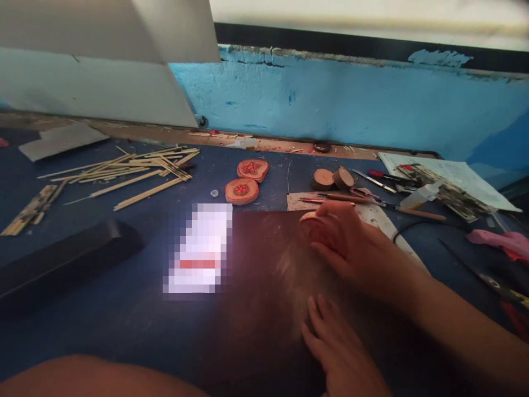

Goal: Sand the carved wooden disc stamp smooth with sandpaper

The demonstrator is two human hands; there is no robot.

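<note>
You hold a wood slice (321, 232) in your right hand (351, 242), above the far side of the worktop (124, 336); the grip is closed, thumb on the near edge and fingers over the far one, probably to leave most of its reddish face uncovered. Your left hand (336, 342) lies just below with its fingers loosely extended and nothing visible in its grip, perhaps for support. Beyond, a star-marked slice (253, 170) and a flower-marked slice (242, 191) lie face up, nearly touching, likely so their red drawings stay in sight; both are flat, pale and irregularly rounded. Thin, straight wooden sticks (142, 196) fan out in a loose pile at the left. Slim brushes (336, 197) lie near two thick, bark-edged wood rounds (323, 179), seemingly within easy reach of your right hand.
</note>
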